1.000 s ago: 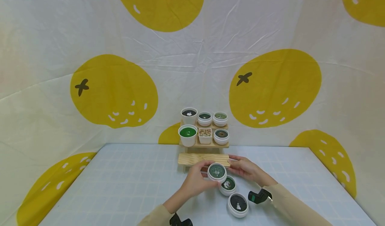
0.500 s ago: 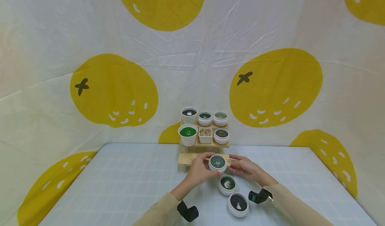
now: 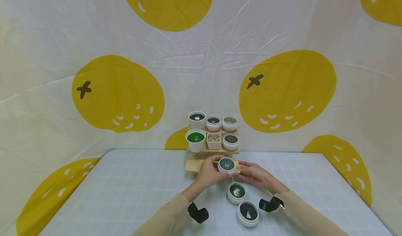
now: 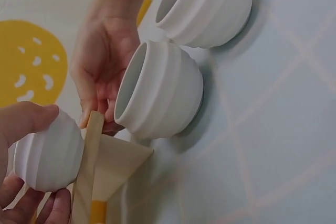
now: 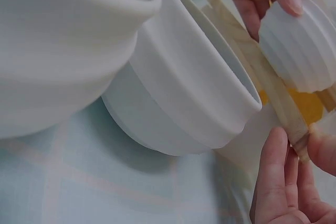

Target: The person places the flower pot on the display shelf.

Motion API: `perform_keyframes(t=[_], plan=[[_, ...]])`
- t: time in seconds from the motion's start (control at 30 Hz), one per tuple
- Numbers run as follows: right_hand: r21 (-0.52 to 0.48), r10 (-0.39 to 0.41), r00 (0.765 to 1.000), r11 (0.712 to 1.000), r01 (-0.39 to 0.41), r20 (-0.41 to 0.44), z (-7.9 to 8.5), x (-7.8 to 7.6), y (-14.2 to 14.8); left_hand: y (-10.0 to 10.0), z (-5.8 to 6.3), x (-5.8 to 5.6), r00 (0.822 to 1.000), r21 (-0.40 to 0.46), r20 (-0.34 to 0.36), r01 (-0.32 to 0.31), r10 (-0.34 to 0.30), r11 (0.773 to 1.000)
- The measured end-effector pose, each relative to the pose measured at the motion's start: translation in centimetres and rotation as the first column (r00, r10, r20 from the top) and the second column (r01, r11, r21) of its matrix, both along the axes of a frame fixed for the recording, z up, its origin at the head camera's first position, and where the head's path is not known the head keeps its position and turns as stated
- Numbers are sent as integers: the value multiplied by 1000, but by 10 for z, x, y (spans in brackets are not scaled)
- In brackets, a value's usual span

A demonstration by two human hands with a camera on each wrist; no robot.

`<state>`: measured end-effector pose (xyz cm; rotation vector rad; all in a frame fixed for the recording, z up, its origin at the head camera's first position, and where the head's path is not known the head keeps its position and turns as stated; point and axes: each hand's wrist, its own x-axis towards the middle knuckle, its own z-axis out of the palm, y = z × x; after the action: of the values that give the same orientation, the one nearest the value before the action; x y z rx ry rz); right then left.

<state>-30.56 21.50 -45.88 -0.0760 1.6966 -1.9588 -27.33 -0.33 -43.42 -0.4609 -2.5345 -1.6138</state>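
Note:
My left hand (image 3: 208, 173) grips a small white ribbed pot (image 3: 226, 164) with a dark green top, fingers and thumb on its sides. The pot is at the right part of the lowest wooden step (image 3: 193, 165) of a tiered stand; its base appears against the board (image 4: 87, 166) in the left wrist view. My right hand (image 3: 260, 176) pinches the right end of that step between thumb and fingers. In front of the stand, a white pot with a green top (image 3: 237, 192) and another with a dark grey top (image 3: 248, 213) stand on the table.
On the upper steps stand several white containers: a tall cup with a dark top (image 3: 197, 120), a cup with a bright green top (image 3: 196, 140), a square pot of pebbly bits (image 3: 214, 141), and small round pots. A fruit-print cloth (image 3: 201, 79) hangs behind the table (image 3: 132, 187).
My left hand has carried the pot away from me, from in front of the lowest step to over it. My right hand has stayed at the step's end.

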Motion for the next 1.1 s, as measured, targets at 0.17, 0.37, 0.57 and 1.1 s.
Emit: perform_keyframes(t=[0.17, 0.37, 0.57, 1.1], plan=[[-3, 2, 1000, 1000, -2, 3, 1, 0, 0, 2, -1, -3, 1000, 20, 8, -23, 22, 1000], [-8, 5, 1000, 1000, -5, -5, 0, 0, 0, 5, -5, -2, 999, 102, 30, -33, 30, 994], [-12, 4, 1000, 1000, -4, -11, -2, 0, 0, 6, -7, 2, 999, 185, 13, -50, 49, 981], [5, -9, 1000, 1000, 9, -8, 1, 1, -1, 11, -8, 5, 992, 190, -6, -119, 123, 975]])
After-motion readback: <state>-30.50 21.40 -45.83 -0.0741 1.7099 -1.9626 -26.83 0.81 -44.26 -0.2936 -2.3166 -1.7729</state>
